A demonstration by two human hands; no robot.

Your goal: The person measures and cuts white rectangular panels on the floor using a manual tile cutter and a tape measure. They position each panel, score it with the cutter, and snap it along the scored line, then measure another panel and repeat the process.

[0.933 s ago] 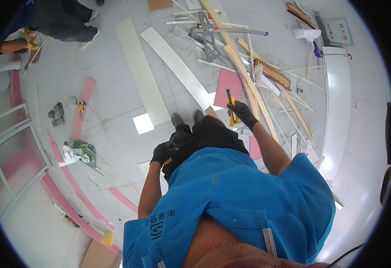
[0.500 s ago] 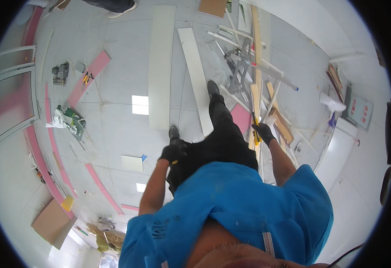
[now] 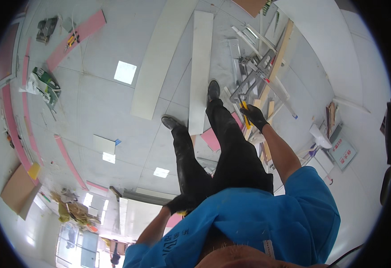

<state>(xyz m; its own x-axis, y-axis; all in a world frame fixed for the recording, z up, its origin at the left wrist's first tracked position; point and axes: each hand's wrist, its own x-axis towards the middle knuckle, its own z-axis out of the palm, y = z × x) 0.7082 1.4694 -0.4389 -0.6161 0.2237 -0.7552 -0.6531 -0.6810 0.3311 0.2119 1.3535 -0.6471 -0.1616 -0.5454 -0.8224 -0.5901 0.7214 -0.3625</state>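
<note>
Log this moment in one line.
right hand: holds yellow-handled tool | left hand: near dark trousers, grip unclear | floor: long pale boards, pink panel

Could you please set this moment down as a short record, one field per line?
Right hand: black-gloved, gripping a yellow-handled tool
Left hand: black-gloved, beside the dark trousers; grip unclear
Floor ahead: two long pale boards
Floor to the right: jumbled pieces, including a wooden strip
Floor to the left: a pink strip with a yellow-and-black tool on it; a green-and-white bag
</note>
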